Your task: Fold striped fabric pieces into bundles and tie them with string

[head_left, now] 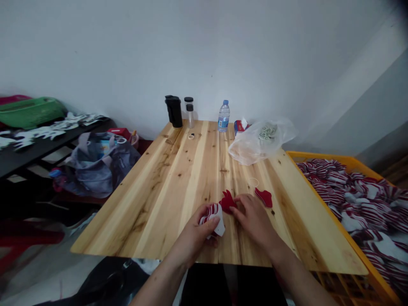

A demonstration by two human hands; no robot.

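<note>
- My left hand point(195, 229)'s pinching a striped fabric piece point(219, 228), thumb on top.
- Red cut-out point(227, 202) lies just ahead and right of that, long axis roughly pointing away; my right hand point(251, 216)'s nearer, fingers half curled at its edge, can't tell if they're gripping.
- Second red piece point(264, 198): just ahead-right of the right hand.
- Wooden worktop point(153, 212) underneath, yellow crate point(347, 160) off right, wall point(143, 55) well beyond both hands.
</note>
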